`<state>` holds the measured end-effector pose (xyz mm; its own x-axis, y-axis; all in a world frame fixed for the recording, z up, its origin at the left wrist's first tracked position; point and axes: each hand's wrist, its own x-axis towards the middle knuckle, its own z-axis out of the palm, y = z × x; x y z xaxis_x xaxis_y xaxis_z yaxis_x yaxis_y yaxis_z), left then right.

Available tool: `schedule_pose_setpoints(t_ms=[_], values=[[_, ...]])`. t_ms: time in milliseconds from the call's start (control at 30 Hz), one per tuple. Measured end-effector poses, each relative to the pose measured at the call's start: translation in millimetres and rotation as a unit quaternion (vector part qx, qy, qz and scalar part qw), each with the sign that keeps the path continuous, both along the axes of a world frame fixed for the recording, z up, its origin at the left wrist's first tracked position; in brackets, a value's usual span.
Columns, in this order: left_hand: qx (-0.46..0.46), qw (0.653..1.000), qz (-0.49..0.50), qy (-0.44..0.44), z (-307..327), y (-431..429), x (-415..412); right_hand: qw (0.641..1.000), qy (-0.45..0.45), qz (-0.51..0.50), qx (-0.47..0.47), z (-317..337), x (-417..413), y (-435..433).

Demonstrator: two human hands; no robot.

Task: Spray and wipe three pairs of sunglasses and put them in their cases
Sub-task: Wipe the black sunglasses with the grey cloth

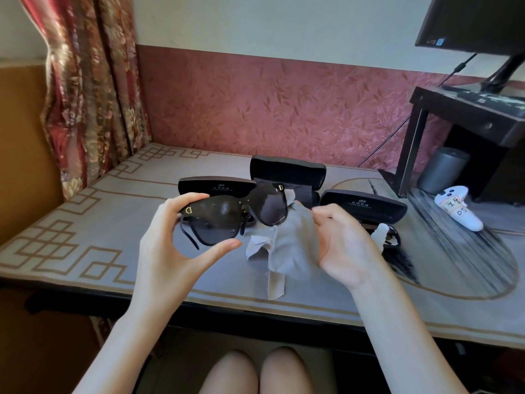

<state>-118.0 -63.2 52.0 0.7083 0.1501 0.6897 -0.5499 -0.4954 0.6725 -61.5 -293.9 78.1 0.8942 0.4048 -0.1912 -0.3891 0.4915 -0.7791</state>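
Over the near part of the table (71, 245), L hand (167, 237) holds the sunglasses (224, 220) up off the surface. Its thumb is under the lower rim of one lens and its fingers curl over the top corner by the gold D logo. Frame is black w/ dark lenses, fronts facing the camera, tilted so the other lens sits higher. One temple arm shows below the lens on the L-hand side.

R hand (341, 245) grips a grey cloth (287, 248), fingers curled round a bunch of it, thumb & forefinger close to the outer edge of the higher lens. Can't tell if the fingertips touch the lens. Cloth hangs from the hand w/ loose ends trailing toward the table, and part of it sits behind the higher lens.

Behind the hands, 3 black cases stand open on the table:
- left case (216, 184): just behind the sunglasses, lid up, printed logo inside.
- middle case (287, 170): further back, lid up.
- right case (366, 204): just past the R hand's fingers, lid up, same logo.

In front of the right case, partly hidden by the R hand, is the dark frame of another pair (395, 241). A whitish object (380, 231) sits next to it, too hidden to identify.

Far right, a white game controller (457, 207) w/ a handwritten label lies on the table. Near it a grey cylinder (443, 169) stands beneath a dark side stand (466, 115), w/ a monitor (477, 21) on top. Patterned curtain (91, 81) hangs at far left. Person's knees (255, 371) show at bottom.
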Motion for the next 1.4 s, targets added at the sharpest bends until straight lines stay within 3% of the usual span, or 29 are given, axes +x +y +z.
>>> schedule_pose_setpoints(t_ms=[100,433,700,900,1233,1400], values=[[-0.008,1.0,-0.002,-0.003,0,1,0,0.998,-0.006,0.02,0.067,-1,0,-2],[-0.008,1.0,-0.009,0.006,-1,-1,-3,0.994,-0.048,0.012,-0.093,-12,0,14],[0.004,1.0,-0.014,0.027,-4,-3,-6,0.999,-0.038,0.001,-0.032,-2,-5,28],[0.034,0.999,-0.009,0.033,-6,-7,-10,0.994,-0.048,-0.07,-0.073,-6,1,35],[-0.014,0.981,-0.099,0.169,32,-10,-6,0.981,-0.14,0.009,-0.136,5,-5,26],[-0.021,0.925,-0.218,0.311,58,-16,11,0.971,-0.183,0.029,-0.151,10,-7,26]])
